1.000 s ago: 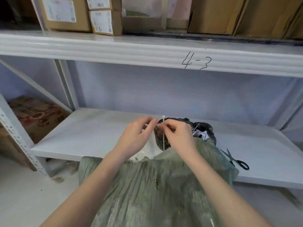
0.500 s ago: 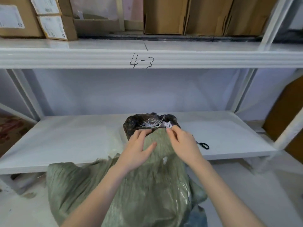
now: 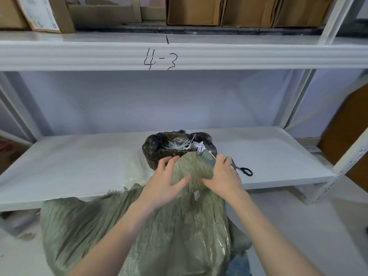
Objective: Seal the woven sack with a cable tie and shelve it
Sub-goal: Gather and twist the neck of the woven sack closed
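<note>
The green woven sack [image 3: 159,232] stands in front of me, its gathered top leaning against the front edge of the lower shelf [image 3: 79,166]. My left hand [image 3: 166,183] lies on the left side of the sack's top with fingers spread. My right hand [image 3: 224,177] grips the right side of the top, thumb pressed into the fabric. A thin white cable tie [image 3: 211,155] pokes out at the sack's tip beside my right fingers. I cannot tell whether it is closed round the sack.
A black plastic bag [image 3: 157,150] holding several loose white cable ties sits on the shelf just behind the sack. Black-handled scissors [image 3: 244,170] lie right of my right hand. Cardboard boxes [image 3: 193,10] fill the upper shelf marked "4-3". A shelf post [image 3: 346,156] stands at right.
A second ago both hands pinched the upright cable tie above the sack. They have since dropped onto the sack's top, the left hand spreading flat. My view has swung to the right.
</note>
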